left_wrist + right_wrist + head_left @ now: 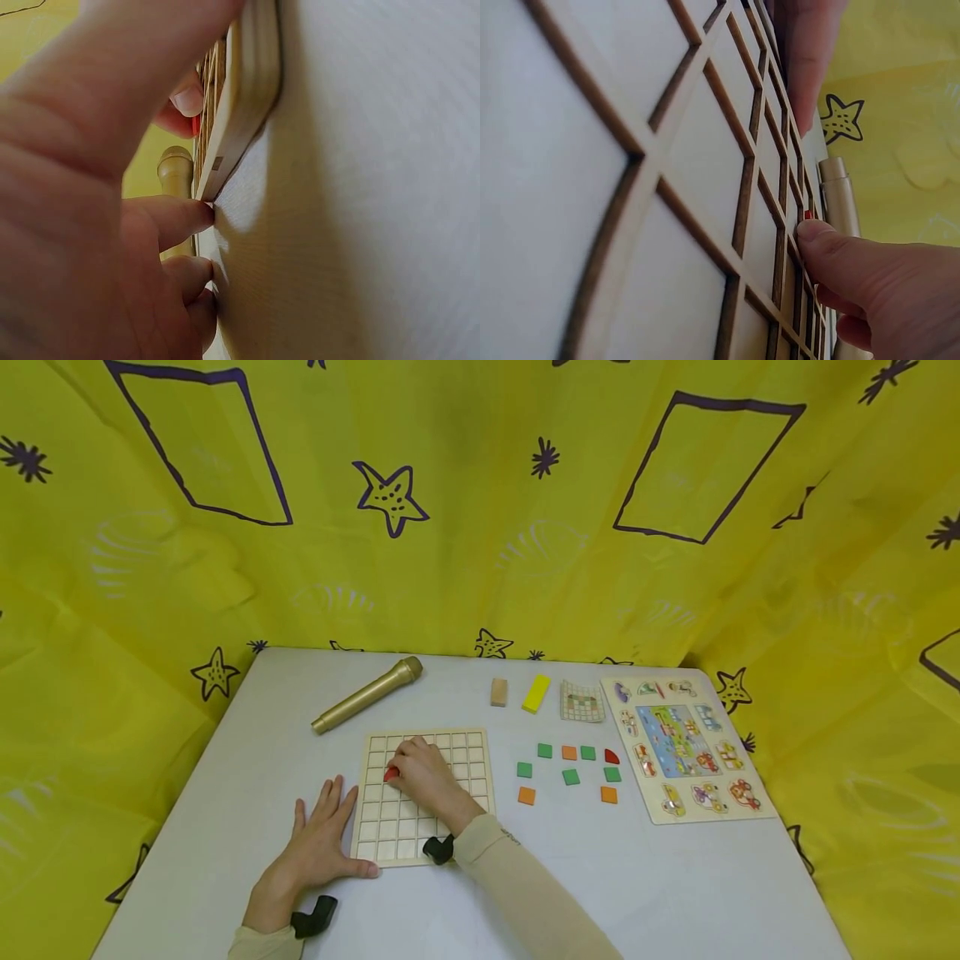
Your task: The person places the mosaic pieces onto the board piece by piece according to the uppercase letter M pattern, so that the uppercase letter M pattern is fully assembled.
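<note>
- Head view: A person's right hand (427, 777) pinches a small red piece (391, 774) between thumb and fingers over the left part of a wooden grid board (387, 810) on a white table (210, 827); the piece's full shape is hidden.
- The left hand (321, 835) lies with fingers spread and extended, gripping nothing, its index finger at the board's left edge and its thumb by the near-left corner.
- Beyond the board lies a gold microphone (367, 695). To the right sit a plain wooden block (498, 692), a yellow block (536, 693), a printed grid card (582, 702), five green square tiles (571, 777), three orange square tiles (527, 796), a red quarter-circle piece (612, 757) and a vehicle picture puzzle (690, 752).
- Left wrist view: Fingers of the left hand rest by the board's side; past its rim, the right hand's fingertips show with a sliver of red.
- Right wrist view: The right thumb presses against the red piece at the grid, microphone behind; part of the left hand appears at the board's far edge.
</note>
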Demonstrator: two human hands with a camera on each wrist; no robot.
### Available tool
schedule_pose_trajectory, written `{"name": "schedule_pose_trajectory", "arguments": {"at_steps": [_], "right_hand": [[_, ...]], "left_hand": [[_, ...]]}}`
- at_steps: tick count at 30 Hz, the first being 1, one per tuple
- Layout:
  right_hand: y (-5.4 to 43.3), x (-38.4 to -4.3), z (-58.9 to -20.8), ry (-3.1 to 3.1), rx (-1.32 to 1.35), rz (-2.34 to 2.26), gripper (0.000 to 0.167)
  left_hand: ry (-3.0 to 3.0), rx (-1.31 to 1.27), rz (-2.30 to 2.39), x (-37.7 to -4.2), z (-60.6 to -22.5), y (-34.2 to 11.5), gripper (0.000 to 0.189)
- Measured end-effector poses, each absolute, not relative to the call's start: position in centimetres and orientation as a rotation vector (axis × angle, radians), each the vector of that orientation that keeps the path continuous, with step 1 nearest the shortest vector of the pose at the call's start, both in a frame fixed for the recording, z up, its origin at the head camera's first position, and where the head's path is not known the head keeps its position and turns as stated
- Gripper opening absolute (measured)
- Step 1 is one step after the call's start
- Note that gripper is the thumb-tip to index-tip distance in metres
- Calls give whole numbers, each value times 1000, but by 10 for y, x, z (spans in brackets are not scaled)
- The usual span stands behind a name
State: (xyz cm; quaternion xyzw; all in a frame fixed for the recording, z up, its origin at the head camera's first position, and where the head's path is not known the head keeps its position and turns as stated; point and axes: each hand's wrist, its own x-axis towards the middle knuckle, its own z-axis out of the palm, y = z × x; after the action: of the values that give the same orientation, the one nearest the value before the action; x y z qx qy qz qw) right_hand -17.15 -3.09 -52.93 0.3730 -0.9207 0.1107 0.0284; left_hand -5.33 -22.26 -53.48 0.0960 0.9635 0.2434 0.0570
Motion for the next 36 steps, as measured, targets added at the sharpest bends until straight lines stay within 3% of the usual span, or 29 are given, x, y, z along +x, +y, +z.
{"name": "schedule_pose_trajectory", "arguments": {"at_steps": [15,36], "right_hand": [[-21,-169,-527,-2837,1159,441,33],[56,-191,-506,-2898,946,862,38]], "left_hand": [[2914,281,762,-53,-538,-223,134],[2908,277,780,-53,-539,-222,134]]}}
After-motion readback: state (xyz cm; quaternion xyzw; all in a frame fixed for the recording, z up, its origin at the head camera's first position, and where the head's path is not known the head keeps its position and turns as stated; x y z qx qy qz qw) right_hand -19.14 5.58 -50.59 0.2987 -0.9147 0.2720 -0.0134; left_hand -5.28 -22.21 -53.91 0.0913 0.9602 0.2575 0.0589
